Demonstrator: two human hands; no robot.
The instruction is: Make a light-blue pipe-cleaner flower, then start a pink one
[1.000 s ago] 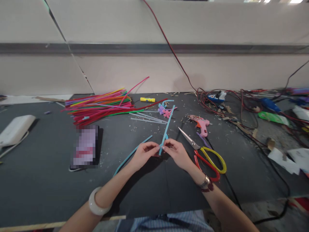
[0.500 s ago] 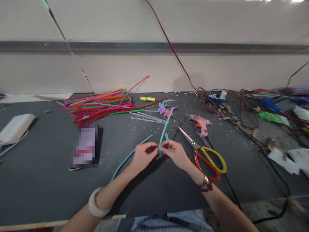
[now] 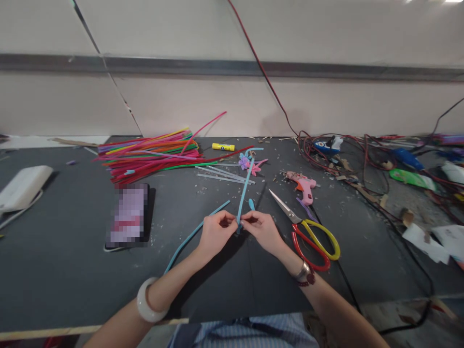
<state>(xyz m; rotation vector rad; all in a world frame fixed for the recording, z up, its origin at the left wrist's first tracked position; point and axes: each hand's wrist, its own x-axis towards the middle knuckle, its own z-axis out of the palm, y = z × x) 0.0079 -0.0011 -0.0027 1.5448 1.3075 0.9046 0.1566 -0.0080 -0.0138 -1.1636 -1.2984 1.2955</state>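
A light-blue pipe cleaner [image 3: 245, 191] rises at a slant between my two hands, its lower end pinched near the table. My left hand [image 3: 218, 233] grips it from the left with thumb and index finger. From the right, my right hand [image 3: 264, 232] pinches it at the same low point; the fingertips partly hide that end. Another blue pipe cleaner [image 3: 186, 240] lies bent on the table, running under my left forearm. A small blue looped piece [image 3: 251, 204] sits just beyond my right hand. Purple and pink pipe-cleaner flowers [image 3: 254, 167] lie farther back.
Scissors [image 3: 297, 220] with red and yellow handles lie beside my right hand, near a pink glue gun [image 3: 304, 185]. A pipe-cleaner bundle [image 3: 152, 157], a glue stick [image 3: 223, 147] and a phone [image 3: 127, 215] lie to the left and back. Tangled cables [image 3: 308, 150] and scraps spread at right.
The upright blue pipe cleaner's top has tipped slightly left. Both hands stay pinched at its lower end, almost in the same place; the camera view has shifted a little.
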